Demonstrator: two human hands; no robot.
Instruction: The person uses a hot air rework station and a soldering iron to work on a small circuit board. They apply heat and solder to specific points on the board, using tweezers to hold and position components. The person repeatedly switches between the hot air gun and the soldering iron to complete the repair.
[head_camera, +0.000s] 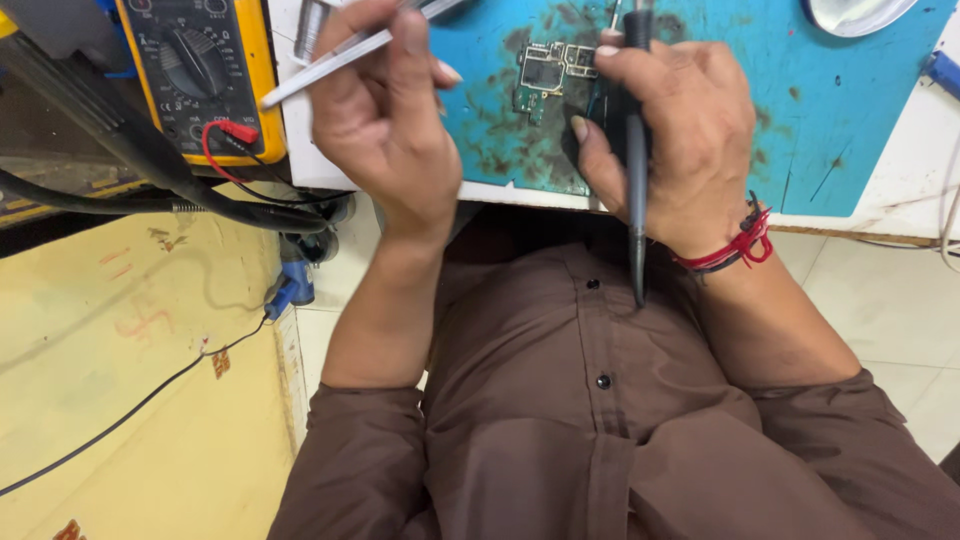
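So, bench: white bench (905, 190) carried a stained blue mat (850, 110).
Left hand: left hand (385, 125) was closed on silver tweezers (340, 55), held above the mat's left edge.
Right hand: right hand (675, 140) gripped a black probe (637, 160), tip down by the board.
Board: small circuit board (545, 72) lay on the mat between both hands.
Meter: yellow multimeter (200, 70) sat left of the mat.

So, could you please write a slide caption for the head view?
Left hand holds silver tweezers, right hand a grey probe, above a circuit board on a blue mat.
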